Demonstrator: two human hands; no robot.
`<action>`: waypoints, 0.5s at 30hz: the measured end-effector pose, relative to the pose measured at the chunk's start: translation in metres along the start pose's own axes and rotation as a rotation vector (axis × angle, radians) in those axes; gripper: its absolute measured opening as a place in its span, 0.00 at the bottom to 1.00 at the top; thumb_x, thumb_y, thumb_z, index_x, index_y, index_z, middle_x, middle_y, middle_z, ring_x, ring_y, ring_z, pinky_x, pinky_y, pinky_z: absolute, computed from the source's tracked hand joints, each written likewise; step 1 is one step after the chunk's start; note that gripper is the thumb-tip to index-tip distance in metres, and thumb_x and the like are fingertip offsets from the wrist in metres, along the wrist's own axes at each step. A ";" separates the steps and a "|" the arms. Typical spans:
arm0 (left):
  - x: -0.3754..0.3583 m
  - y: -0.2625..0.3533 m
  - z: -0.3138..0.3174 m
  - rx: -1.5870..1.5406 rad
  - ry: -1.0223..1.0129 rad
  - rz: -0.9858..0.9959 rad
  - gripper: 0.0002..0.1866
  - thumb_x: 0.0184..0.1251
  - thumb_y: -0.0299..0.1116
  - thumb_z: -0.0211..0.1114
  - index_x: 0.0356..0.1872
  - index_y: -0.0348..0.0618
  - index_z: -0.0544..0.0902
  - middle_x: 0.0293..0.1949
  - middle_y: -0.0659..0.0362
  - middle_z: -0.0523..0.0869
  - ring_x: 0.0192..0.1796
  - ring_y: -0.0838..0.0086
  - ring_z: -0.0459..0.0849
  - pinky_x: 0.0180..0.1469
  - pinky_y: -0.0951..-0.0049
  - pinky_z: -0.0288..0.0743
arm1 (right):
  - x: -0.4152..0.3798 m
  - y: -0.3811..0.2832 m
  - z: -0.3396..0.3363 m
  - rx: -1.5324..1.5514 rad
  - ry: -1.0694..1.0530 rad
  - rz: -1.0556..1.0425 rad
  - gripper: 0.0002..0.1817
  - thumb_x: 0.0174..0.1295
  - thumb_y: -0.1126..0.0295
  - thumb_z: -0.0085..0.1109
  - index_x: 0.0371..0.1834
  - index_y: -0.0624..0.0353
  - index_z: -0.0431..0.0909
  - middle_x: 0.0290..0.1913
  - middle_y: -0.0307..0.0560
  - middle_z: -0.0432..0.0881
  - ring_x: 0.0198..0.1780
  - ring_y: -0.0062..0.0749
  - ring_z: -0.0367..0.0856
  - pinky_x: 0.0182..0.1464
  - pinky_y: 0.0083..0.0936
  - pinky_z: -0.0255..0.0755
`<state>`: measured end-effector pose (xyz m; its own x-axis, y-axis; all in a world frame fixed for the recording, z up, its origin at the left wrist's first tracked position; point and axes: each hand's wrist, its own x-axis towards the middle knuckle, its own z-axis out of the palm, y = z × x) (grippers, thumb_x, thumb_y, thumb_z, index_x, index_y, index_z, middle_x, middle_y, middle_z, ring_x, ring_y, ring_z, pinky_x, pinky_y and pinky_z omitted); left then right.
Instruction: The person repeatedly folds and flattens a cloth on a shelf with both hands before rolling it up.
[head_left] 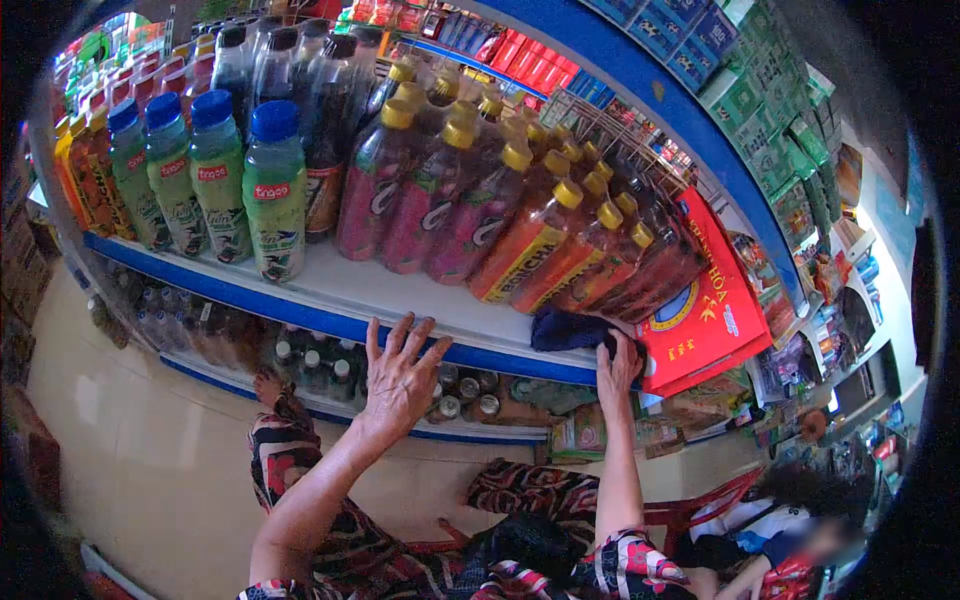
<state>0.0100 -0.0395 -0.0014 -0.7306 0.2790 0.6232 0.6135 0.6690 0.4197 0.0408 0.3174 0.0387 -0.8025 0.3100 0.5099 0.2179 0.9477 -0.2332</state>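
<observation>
My left hand (398, 378) lies with spread fingers on the blue front edge (325, 322) of a shop shelf, holding nothing. To its right, my right hand (619, 364) has its fingers closed on the end of a dark blue cloth (568, 330), which lies bunched on the white shelf board (400, 290). Just behind the cloth stand orange-brown tea bottles (525, 245) with yellow caps. Pink-labelled bottles (410, 210) with yellow caps stand left of them. A red box (710, 310) leans beside my right hand.
Green bottles with blue caps (275, 200) line the left of the shelf, with dark bottles (335, 130) behind. Below are more bottles (315, 370) on a lower shelf. Green cartons (770, 130) fill the upper right. Another person (770, 560) is at the lower right.
</observation>
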 end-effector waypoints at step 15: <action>0.002 0.004 -0.002 -0.003 -0.021 -0.028 0.26 0.48 0.29 0.68 0.54 0.53 0.79 0.61 0.55 0.73 0.67 0.54 0.67 0.69 0.37 0.44 | -0.037 -0.042 0.023 0.051 0.009 -0.105 0.27 0.60 0.58 0.57 0.61 0.54 0.67 0.71 0.54 0.60 0.73 0.56 0.53 0.71 0.60 0.37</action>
<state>0.0114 -0.0375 0.0029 -0.7533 0.2747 0.5975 0.5939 0.6745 0.4386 0.0487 0.2646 0.0106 -0.8145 0.2104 0.5406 0.1047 0.9699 -0.2197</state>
